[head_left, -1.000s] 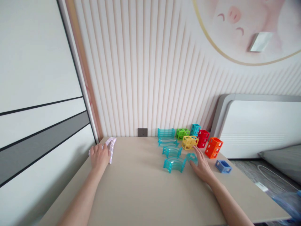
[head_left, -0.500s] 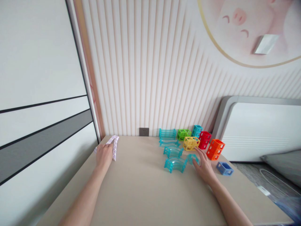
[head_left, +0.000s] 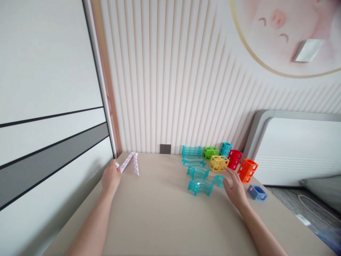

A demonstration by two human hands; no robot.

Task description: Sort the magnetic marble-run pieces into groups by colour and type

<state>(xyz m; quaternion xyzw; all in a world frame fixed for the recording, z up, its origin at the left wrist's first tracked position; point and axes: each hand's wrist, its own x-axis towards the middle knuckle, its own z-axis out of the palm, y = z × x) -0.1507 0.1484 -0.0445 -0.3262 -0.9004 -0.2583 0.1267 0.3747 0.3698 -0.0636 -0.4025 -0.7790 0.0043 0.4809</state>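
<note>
My left hand (head_left: 111, 176) lies at the table's far left, its fingertips closed on one end of a pale pink zigzag strip (head_left: 131, 161) that spreads in a V toward the wall. My right hand (head_left: 233, 187) rests on the table with fingers loosely curled beside a small teal curved piece (head_left: 218, 180), touching or nearly touching it. Just left of that lies a larger teal curved track piece (head_left: 200, 186), with more teal track pieces (head_left: 197, 171) behind it.
Open cage blocks stand at the far right: yellow (head_left: 218, 162), green (head_left: 210, 152), teal (head_left: 226, 148), red (head_left: 234, 159), orange (head_left: 248, 169), and a blue one (head_left: 256, 192) near the edge. A wall socket (head_left: 165, 148) sits behind the beige table (head_left: 160, 213). A white headboard stands right.
The pink strip, folded under my left hand before, has opened into a V, and my left hand has slid to its end. My right hand has drawn back slightly from the small teal piece.
</note>
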